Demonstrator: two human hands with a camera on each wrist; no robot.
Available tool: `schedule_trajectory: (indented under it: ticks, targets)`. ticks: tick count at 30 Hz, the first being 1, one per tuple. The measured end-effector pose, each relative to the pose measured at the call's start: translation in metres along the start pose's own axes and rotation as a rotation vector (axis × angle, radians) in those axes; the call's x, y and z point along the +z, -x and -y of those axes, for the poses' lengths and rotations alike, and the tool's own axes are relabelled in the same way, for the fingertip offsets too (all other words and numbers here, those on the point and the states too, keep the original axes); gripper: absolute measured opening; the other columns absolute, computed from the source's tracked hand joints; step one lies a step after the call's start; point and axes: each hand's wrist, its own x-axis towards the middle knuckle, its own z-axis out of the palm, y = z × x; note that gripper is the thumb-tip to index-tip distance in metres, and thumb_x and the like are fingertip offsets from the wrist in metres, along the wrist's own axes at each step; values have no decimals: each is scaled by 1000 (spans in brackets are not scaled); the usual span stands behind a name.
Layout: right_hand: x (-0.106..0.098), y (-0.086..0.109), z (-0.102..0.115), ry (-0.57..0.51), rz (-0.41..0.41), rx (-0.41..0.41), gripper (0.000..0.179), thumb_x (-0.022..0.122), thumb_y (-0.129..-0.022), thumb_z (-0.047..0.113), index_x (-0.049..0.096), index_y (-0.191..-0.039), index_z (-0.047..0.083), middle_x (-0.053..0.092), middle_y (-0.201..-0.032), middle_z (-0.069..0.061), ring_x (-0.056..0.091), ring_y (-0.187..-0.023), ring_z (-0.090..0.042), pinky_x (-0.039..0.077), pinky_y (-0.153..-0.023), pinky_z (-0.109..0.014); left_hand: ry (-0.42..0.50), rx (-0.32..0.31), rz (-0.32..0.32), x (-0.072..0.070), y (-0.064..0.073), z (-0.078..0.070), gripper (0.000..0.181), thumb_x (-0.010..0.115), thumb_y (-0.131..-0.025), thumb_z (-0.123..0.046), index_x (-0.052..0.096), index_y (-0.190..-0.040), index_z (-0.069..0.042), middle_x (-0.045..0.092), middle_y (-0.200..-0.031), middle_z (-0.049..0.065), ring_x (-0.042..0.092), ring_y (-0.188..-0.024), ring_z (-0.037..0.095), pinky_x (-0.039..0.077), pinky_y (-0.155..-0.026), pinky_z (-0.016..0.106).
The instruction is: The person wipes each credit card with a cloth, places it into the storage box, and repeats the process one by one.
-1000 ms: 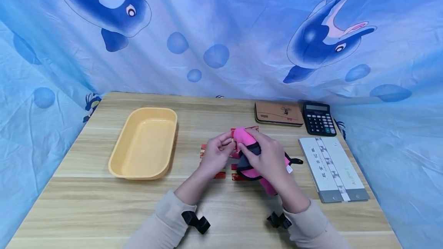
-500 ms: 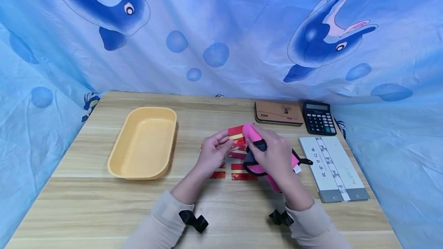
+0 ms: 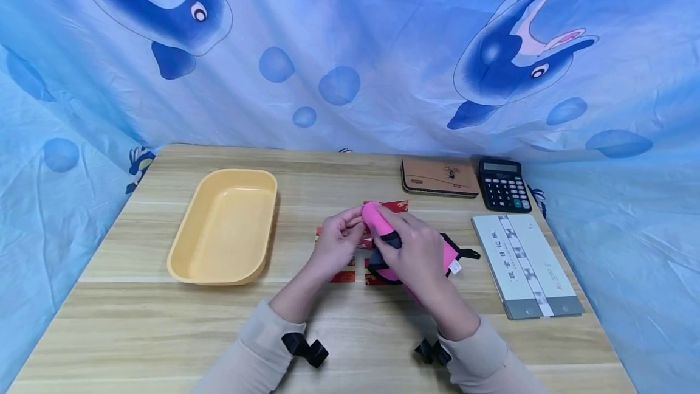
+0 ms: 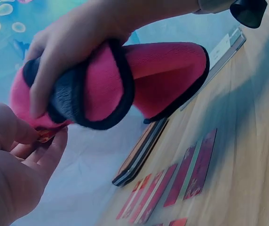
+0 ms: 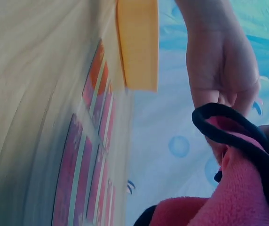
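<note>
Over the middle of the table (image 3: pixel 164 336), as the head view shows it, the pink cloth (image 3: pixel 375 216) sits right up against the left hand (image 3: pixel 336 241). Half a second ago a red card (image 4: pixel 45 136) stuck out between them; now the cloth covers it, so I think it is being rubbed and isn't done yet. The cloth's long way runs far left to near right. Its round end points far and left; its black loop (image 3: pixel 469 254) points right. The right hand (image 3: pixel 414 251) has its fingers curled round it. Other red cards (image 3: pixel 343 276) lie below.

From the left wrist, the left hand pinches the card, and just a red bit peeks out. I can't tell which way it points.

From the right wrist, the cloth's black trim (image 5: pixel 233 140) is close, and the left hand meets the cloth.
</note>
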Motion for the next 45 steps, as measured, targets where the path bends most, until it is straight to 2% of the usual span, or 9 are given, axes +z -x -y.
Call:
schedule_trajectory:
  ticks: [4,9,13,24,31,33,37,41,45]
  targets:
    - [-6,1,-8,44,-23,54,42,83,-84,27,74,-123,15,75,-88,-8,64,-62,-22,40,-45,-26,-44,-44,-46,-6,1,-3,35,57,-102,-3,61,-137,-2,73,-114,12,68,-84,18,58,-62,20]
    - [-11,1,-21,67,-46,118,42,80,-87,31,73,-126,16,76,-91,-11,61,-59,-24,33,-44,-28,-41,-69,-81,-12,1,-6,36,57,-102,-4,59,-138,0,72,-119,14,71,-104,24,61,-89,28]
    - [-14,3,-31,63,-49,150,42,79,-88,31,73,-126,16,76,-97,-13,66,-66,-28,38,-48,-30,13,-76,-91,-15,2,-5,38,55,-103,-3,55,-141,2,69,-124,19,71,-105,33,59,-93,30]
    - [-21,6,-42,-20,-80,200,45,80,-88,32,71,-130,17,76,-106,-12,71,-83,-30,52,-62,-39,137,17,-102,-21,4,-6,53,53,-101,6,48,-148,-18,59,-93,17,65,-73,23,62,-88,46]
    - [-27,8,-42,-70,-83,187,44,80,-88,29,71,-129,15,75,-112,-11,73,-93,-30,60,-71,-46,-18,-68,-165,-29,9,-8,32,54,-104,-6,67,-133,-13,61,-137,9,70,-100,17,61,-83,26]
    - [-29,7,-42,-86,-84,179,44,80,-88,28,71,-129,15,75,-113,-11,72,-94,-30,61,-73,-47,-32,-51,-178,-31,10,-10,35,50,-103,-4,68,-132,-13,62,-138,6,64,-107,13,57,-93,26]
    - [-32,7,-44,-117,-87,165,44,81,-88,26,71,-129,15,75,-115,-10,72,-96,-29,62,-76,-48,-35,-2,-200,-32,11,-12,42,48,-98,5,69,-131,-10,67,-131,8,63,-100,10,54,-81,15]
    - [-34,9,-45,-144,-87,160,44,81,-88,23,70,-129,15,75,-115,-8,73,-96,-26,62,-77,-46,51,23,-204,-33,9,-10,29,57,-98,6,69,-125,1,72,-115,20,71,-86,11,62,-80,23]
    - [-35,10,-43,-165,-81,147,44,81,-88,23,70,-129,14,75,-115,-9,73,-96,-26,61,-74,-45,151,-31,-229,-34,6,-8,18,62,-99,1,69,-113,9,72,-110,23,75,-93,20,63,-83,38]
